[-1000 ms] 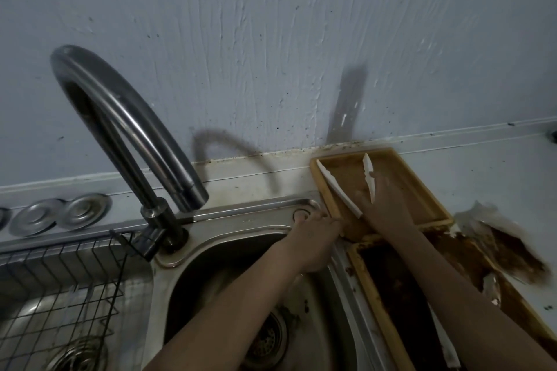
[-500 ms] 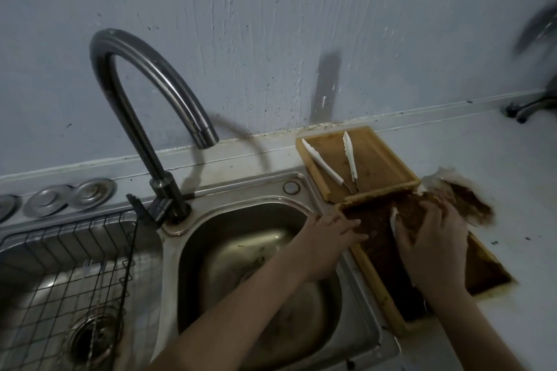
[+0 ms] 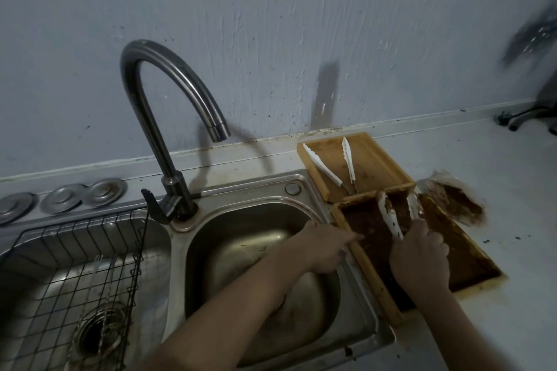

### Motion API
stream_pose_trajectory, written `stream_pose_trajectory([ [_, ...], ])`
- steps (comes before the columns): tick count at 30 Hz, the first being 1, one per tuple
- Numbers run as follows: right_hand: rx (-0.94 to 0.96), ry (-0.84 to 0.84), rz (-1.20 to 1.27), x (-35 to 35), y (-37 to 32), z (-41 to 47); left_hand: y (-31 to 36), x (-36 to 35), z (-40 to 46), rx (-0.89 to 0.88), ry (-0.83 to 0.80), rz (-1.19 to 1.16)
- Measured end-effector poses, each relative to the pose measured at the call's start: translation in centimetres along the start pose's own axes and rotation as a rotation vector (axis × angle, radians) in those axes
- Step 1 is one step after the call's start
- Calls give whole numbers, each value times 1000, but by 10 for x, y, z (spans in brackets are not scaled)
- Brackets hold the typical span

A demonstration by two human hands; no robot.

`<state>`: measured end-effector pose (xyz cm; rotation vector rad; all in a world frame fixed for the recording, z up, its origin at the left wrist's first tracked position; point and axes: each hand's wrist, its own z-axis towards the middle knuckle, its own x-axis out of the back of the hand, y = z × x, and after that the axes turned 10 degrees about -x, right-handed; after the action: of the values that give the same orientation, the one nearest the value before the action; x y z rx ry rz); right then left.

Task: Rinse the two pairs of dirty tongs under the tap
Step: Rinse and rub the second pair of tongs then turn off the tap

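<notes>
My right hand (image 3: 419, 259) clamps one pair of tongs (image 3: 398, 214), hiding its hinge. My left hand (image 3: 324, 245) lies loose on the dirty tray's (image 3: 370, 277) edge; the other tongs (image 3: 334, 166) sit well beyond.

Both forearms bare, no sleeves visible; hands (image 3: 324, 245) uncovered, no gloves, rings or watch seen.

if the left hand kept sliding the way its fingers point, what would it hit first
The left hand rests on the sink's right rim, fingers pointing right. It would first meet the near wooden tray, its fingertips already at the tray's raised left edge, though whether they touch is unclear.
</notes>
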<state>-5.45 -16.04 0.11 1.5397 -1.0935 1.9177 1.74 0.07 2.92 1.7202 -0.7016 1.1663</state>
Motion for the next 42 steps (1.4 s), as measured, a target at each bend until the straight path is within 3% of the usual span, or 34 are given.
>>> stream_pose_trajectory([
  [5, 237, 53, 269, 24, -28, -7, 2, 41, -21, 3, 226, -213],
  [8, 416, 15, 474, 40, -49, -18, -5, 59, -41, 3, 385, -194],
  [12, 599, -157, 759, 43, -82, -42, -20, 66, -77, 121, 631, -230],
  [16, 554, -423, 886, 23, -108, -64, -37, 53, -109, 289, 935, -195],
  [20, 464, -601, 892, 10, -130, -88, -62, 40, -143, 514, 1417, -74],
  [22, 428, -706, 891, 1, -138, -94, -72, 39, -156, 675, 1583, -29],
  [24, 391, -784, 860, -7, -146, -96, -86, 39, -166, 797, 1594, -90],
  [28, 359, -867, 822, -19, -162, -99, -118, 34, -173, 940, 1330, -388],
  [37, 365, -879, 763, -29, -179, -99, -134, 34, -173, 1035, 1240, -181],
  [42, 363, -900, 760, -31, -177, -100, -135, 26, -172, 1008, 1299, -192],
])
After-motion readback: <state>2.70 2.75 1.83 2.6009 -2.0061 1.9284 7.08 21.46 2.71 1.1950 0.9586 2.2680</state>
